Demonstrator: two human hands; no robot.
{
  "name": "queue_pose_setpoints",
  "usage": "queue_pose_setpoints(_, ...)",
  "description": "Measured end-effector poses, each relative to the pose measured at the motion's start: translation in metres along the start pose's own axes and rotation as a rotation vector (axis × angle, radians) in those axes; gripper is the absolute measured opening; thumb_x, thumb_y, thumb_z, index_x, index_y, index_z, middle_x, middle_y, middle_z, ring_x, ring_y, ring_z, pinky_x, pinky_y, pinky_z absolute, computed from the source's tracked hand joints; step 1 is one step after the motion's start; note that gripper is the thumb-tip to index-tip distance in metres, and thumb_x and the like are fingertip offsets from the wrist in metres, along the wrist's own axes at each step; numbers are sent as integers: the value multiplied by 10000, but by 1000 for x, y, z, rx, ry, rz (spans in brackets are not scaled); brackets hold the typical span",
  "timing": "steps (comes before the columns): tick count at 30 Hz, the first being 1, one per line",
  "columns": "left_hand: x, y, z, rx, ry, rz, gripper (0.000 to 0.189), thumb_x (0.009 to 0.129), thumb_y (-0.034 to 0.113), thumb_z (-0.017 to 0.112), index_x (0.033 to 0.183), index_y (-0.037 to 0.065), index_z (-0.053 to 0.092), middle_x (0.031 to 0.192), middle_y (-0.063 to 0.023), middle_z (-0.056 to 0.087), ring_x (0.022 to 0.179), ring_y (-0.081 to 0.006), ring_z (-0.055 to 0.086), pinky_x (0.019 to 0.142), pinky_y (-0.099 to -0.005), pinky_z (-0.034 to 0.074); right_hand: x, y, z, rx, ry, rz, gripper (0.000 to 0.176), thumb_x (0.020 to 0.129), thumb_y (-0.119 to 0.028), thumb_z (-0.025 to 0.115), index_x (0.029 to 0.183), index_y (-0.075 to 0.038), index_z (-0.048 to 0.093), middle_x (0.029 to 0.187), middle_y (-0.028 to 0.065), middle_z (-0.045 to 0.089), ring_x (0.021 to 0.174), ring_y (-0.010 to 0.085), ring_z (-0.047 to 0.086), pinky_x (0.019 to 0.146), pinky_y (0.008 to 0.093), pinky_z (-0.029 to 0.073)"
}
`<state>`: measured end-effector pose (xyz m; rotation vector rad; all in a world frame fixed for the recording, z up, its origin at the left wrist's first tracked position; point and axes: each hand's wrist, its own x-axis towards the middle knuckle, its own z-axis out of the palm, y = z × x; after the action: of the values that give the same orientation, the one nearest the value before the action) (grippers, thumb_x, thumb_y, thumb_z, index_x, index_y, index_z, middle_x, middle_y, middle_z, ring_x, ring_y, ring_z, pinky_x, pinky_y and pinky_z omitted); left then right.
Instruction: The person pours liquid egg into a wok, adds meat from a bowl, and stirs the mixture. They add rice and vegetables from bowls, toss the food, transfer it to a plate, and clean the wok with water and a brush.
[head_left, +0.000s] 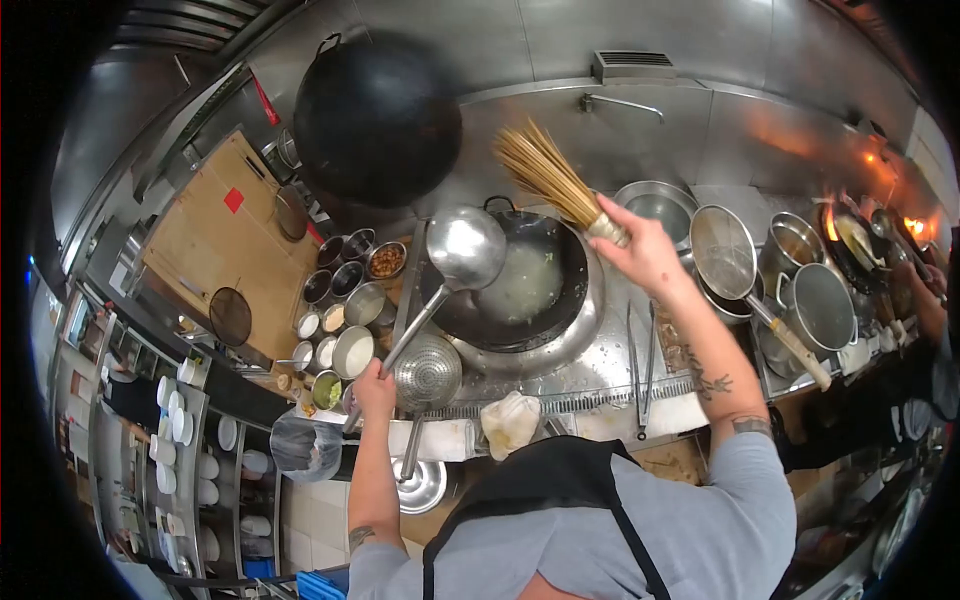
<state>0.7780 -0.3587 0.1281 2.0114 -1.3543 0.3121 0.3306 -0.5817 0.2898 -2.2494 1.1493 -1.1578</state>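
My left hand [374,390] is closed round the handle of a steel ladle [466,247], whose round bowl hangs over the left side of a wok [560,310]. Cloudy liquid with small pale bits lies in that wok on the burner. In my right hand [636,242] is the bound end of a bamboo brush [546,172], its bristles pointing up and left above the wok's far rim. Near the ladle handle is a perforated ladle [428,371]. A crumpled cloth [510,422] lies at the counter's front edge.
A large black wok [378,120] is at the upper left. Small ingredient containers [387,260] stand on the left. Right of the wok are a mesh strainer [722,250], pots [818,305] and tongs [648,370]. At far right, a co-worker's arm [930,300] is beside a flaming wok [852,245].
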Motion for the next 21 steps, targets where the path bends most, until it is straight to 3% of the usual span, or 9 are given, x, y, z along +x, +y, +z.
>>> queue_pose_setpoints(2, 13, 2, -11, 78, 34, 9, 169, 733, 86, 631, 706, 43, 470, 651, -182, 545, 652, -426, 542, 576, -496, 405, 8, -41, -23, -171, 25, -238, 613, 754, -299, 741, 1324, -173, 553, 996, 180, 687, 909, 379, 650, 778, 414, 530)
queue_pose_setpoints(5, 28, -1, -23, 169, 106, 103, 204, 789, 136, 644, 707, 48, 479, 677, -168, 571, 660, -428, 547, 564, -498, 413, 16, -61, -30, -397, -266, -325, 593, 755, -272, 732, 1317, -186, 562, 948, 167, 692, 881, 367, 653, 771, 419, 532)
queue_pose_setpoints(8, 31, 7, -36, 173, 99, 143, 239, 809, 171, 653, 703, 46, 479, 668, -171, 568, 648, -421, 550, 557, -493, 415, 35, -1, 3, -374, -310, -98, 607, 758, -243, 729, 1337, -194, 552, 938, 142, 698, 870, 314, 675, 771, 396, 534)
queue_pose_setpoints(11, 24, -4, -27, 33, 83, 77, 238, 763, 126, 659, 675, 41, 455, 608, -176, 520, 589, -398, 516, 538, -464, 405, 27, 54, 23, -149, -577, 291, 651, 759, -236, 739, 1367, -155, 522, 948, 139, 706, 860, 257, 692, 774, 353, 533)
queue_pose_setpoints(12, 22, -6, -22, -36, 66, 50, 238, 751, 114, 659, 669, 40, 448, 591, -176, 503, 566, -388, 501, 532, -454, 402, 23, 54, 22, -70, -461, 258, 660, 765, -234, 743, 1375, -134, 511, 944, 132, 708, 860, 232, 688, 781, 336, 527)
queue_pose_setpoints(14, 18, -8, -12, -227, 23, -42, 256, 727, 52, 645, 657, 25, 401, 536, -88, 406, 506, -208, 395, 497, -354, 350, 13, 51, 24, 87, -239, 188, 680, 778, -231, 750, 1390, -93, 488, 936, 117, 712, 859, 182, 679, 795, 300, 514)
queue_pose_setpoints(15, 17, -10, -6, -294, 1, -77, 263, 728, 40, 643, 655, 21, 391, 537, -60, 387, 521, -162, 366, 494, -332, 336, 12, 14, 3, 345, -248, 339, 646, 818, -215, 739, 1385, -46, 481, 1014, 98, 693, 911, 137, 641, 848, 266, 489)
queue_pose_setpoints(17, 16, -20, 13, -440, -31, -139, 290, 769, 37, 665, 652, 15, 401, 555, 6, 361, 588, -68, 313, 498, -279, 300, 12, -8, -13, 582, -69, 126, 613, 870, -214, 703, 1406, -54, 453, 1049, 45, 656, 883, 85, 600, 764, 240, 510)
queue_pose_setpoints(21, 22, 22, 19, -478, -78, -105, 228, 869, 134, 679, 734, 16, 538, 588, 11, 444, 591, -64, 379, 528, -270, 351, -6, -38, -18, 940, -129, 171, 631, 894, -204, 679, 1438, -52, 398, 1189, 49, 621, 952, 94, 594, 901, 249, 473)
